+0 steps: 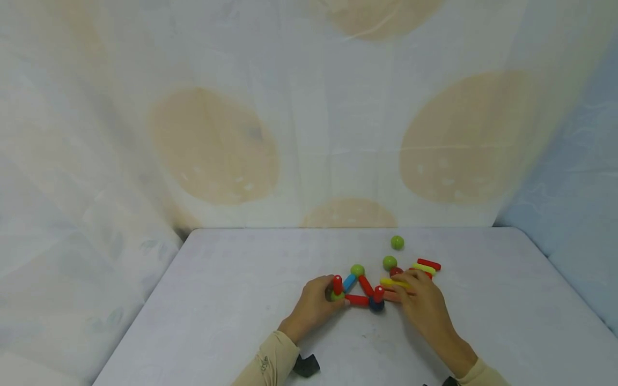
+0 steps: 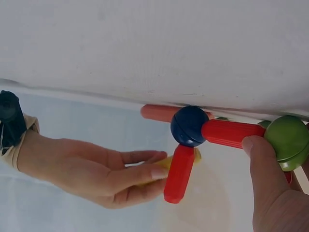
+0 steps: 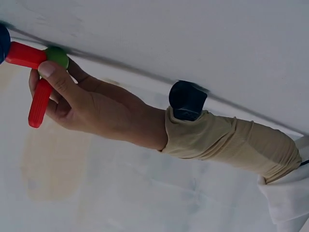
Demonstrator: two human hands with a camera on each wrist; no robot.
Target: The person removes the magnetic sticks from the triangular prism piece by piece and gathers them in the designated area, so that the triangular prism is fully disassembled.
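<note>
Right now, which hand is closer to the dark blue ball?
The right hand: it lies just beside the dark blue ball, while the left hand grips the green ball one red stick away.

On the table (image 1: 241, 321) my left hand (image 1: 314, 308) lies left of the stick-and-ball frame (image 1: 359, 292) and my right hand (image 1: 422, 303) right of it, with two loose balls (image 1: 397, 242) behind and spare sticks (image 1: 427, 266) behind-right.
</note>
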